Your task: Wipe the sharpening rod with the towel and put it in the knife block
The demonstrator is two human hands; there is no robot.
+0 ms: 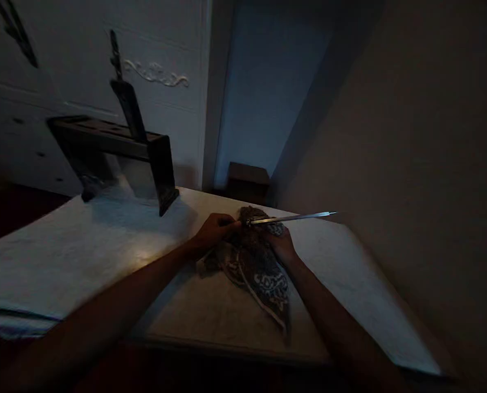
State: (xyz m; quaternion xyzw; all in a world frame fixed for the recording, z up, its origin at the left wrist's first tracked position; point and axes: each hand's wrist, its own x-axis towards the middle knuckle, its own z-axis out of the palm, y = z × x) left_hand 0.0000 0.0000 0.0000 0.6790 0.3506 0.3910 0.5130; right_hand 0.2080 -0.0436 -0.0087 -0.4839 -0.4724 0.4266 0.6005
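My left hand [215, 231] is closed around the dark handle end of a knife, its fingers partly hidden. The thin, shiny blade of the knife [298, 217] points to the right, seen nearly edge-on. A dark brown cloth with a pale ornamental pattern [262, 275] is bunched beneath the blade and drapes toward the table's front edge. Gripping the cloth from its right side is my right hand [283, 246], whose fingertips are hidden in the folds.
On the left of the pale tabletop [145, 256] stands a dark knife block [104, 134] with a knife [129, 106] upright in it. White panelled furniture [161, 109] rises behind. A plain wall [410, 136] borders the right side, and a small dark box-like piece [249, 177] is beyond the table.
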